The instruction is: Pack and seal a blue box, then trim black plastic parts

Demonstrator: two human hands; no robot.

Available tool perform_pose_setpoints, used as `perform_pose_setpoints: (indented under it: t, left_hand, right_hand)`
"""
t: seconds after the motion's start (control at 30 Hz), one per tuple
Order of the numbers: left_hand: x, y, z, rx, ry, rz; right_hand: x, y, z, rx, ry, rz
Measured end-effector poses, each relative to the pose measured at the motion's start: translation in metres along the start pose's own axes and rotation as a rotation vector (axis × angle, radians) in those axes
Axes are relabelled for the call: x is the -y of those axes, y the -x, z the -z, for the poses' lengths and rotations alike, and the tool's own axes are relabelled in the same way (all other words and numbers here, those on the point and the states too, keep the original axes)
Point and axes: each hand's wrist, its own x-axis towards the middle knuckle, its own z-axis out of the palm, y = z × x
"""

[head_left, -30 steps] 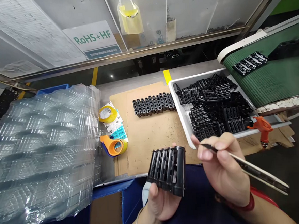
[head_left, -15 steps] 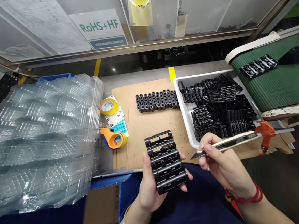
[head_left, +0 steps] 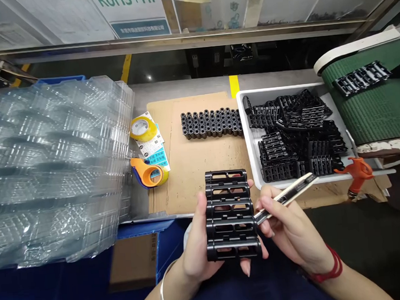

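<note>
My left hand (head_left: 200,246) grips a black plastic frame (head_left: 229,207) with a row of slotted tubes, thumb on its left edge and fingertips showing at the right. In my right hand (head_left: 287,226) is a utility knife (head_left: 288,194) with a cream handle, held like a pen. Its tip meets the frame's right edge; the frame partly hides the blade. Beyond my right hand, a white tray (head_left: 250,151) holds a heap of similar black frames (head_left: 288,134).
Black tubular parts (head_left: 210,123) stand in rows on a cardboard sheet (head_left: 171,124). Stacked clear trays (head_left: 54,169) rise at left, beside yellow tape (head_left: 143,129) and an orange tape dispenser (head_left: 146,172). An orange-handled tool (head_left: 358,173) and a green conveyor (head_left: 371,110) are at right.
The frame has turned more upright and shifted slightly right. My right hand has brought the knife from beside the frame to its right edge. The camera view has tilted down.
</note>
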Motion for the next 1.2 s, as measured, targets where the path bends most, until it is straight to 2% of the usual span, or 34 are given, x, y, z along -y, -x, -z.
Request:
perform_pose_setpoints:
  t: [0.17,0.4,0.7,0.87,1.2]
  left_hand:
    - [0.005,-0.002,0.004,0.005,0.109,0.031]
    - [0.009,-0.002,0.011,0.11,0.272,0.042]
    - [0.005,-0.004,0.007,0.091,0.223,0.128]
    - [0.006,-0.006,0.009,0.104,0.207,0.162]
    - [0.008,-0.005,0.007,0.112,0.169,0.169]
  right_hand:
    - [-0.002,-0.001,-0.001,0.019,0.003,-0.076]
    - [-0.002,0.0,-0.001,0.024,-0.012,-0.061]
    - [0.001,0.002,-0.001,0.055,-0.011,-0.033]
    - [0.001,0.003,0.001,0.054,-0.006,-0.067]
    - [0.002,0.005,0.003,0.053,0.035,-0.103]
